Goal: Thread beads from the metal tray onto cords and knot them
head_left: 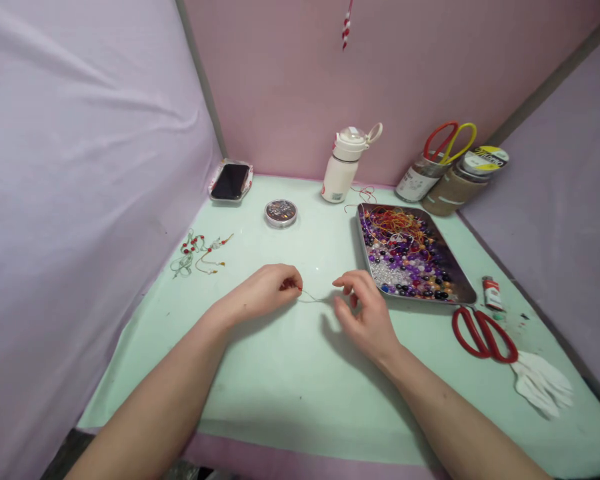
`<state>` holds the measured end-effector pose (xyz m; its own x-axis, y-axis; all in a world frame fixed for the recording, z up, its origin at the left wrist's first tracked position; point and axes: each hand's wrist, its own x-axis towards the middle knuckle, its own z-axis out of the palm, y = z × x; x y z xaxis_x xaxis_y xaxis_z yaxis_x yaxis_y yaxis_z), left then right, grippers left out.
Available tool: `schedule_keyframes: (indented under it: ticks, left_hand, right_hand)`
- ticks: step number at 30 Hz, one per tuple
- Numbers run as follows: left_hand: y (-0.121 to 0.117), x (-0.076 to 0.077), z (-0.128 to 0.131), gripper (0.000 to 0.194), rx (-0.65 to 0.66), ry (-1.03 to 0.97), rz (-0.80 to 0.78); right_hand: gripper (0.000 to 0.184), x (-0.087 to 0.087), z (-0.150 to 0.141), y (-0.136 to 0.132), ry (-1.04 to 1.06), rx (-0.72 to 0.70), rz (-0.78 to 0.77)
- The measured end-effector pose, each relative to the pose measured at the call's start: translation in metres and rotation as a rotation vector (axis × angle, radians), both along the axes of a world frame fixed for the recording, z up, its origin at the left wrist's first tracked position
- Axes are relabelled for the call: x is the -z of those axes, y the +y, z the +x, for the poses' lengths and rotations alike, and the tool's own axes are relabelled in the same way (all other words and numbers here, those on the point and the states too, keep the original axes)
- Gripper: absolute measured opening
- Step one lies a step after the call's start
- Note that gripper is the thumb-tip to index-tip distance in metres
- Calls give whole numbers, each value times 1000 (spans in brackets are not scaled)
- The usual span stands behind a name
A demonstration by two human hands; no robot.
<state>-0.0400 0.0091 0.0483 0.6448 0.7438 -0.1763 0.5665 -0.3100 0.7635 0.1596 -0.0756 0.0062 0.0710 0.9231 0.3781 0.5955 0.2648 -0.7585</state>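
Observation:
Low over the green tabletop, my left hand point(275, 287) pinches one end of a thin cord point(313, 298). A small red spot, perhaps a bead, shows at those fingertips. The cord runs to the right in a slack double line. My right hand point(363, 310) hovers at its other end with thumb and fingers apart, not visibly gripping it. Just beyond the right hand lies a metal tray point(467, 293) of purple, clear, black and orange beads point(415, 260), with tangled orange and red cord point(400, 223) on top.
Left: beaded cord strings point(200, 253) and a phone point(231, 181). A round box point(281, 213) and a white bottle point(341, 170) stand behind. Back right: a can point(417, 177) with scissors and a brown jar point(453, 190). Right: a lighter point(492, 293), red-handled scissors point(485, 337), white gloves point(543, 383).

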Motion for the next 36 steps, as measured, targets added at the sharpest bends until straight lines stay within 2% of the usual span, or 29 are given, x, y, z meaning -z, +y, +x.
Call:
schedule_keyframes:
  ticks: [2, 4, 7, 10, 13, 20, 24, 29, 32, 36]
  left_hand:
    - [-3, -1, 4, 14, -42, -134, -211]
    - [-7, 1, 9, 15, -50, -269, -470]
    - [-12, 7, 17, 19, -119, -464, -813]
    - [-12, 13, 21, 25, -192, -537, -956]
    - [-9, 17, 19, 27, -249, -548, -973]
    - [-6, 23, 18, 21, -299, -603, -984]
    - [-6, 25, 20, 18, -303, -592, -994]
    - [-6, 25, 21, 23, -304, -591, -1024]
    - [-7, 24, 22, 28, -310, -603, -990]
    - [-10, 24, 25, 38, -277, -634, -915]
  right_hand:
    - [26, -1, -1, -1, -129, -6, 118]
    - [31, -1, -3, -2, -154, -58, 132]
    - [28, 1, -7, -3, -3, -181, -24]
    - [20, 4, -8, -3, 183, -181, -165]
    - [15, 6, -7, -2, 249, -115, -204]
    - [13, 2, -4, -1, 210, -40, -204]
    - [14, 2, -2, -1, 233, -37, -236]
    - [17, 2, 1, -1, 280, -41, -276]
    - [19, 3, 1, -1, 286, -56, -289]
    - [26, 5, 1, 1, 178, -101, -241]
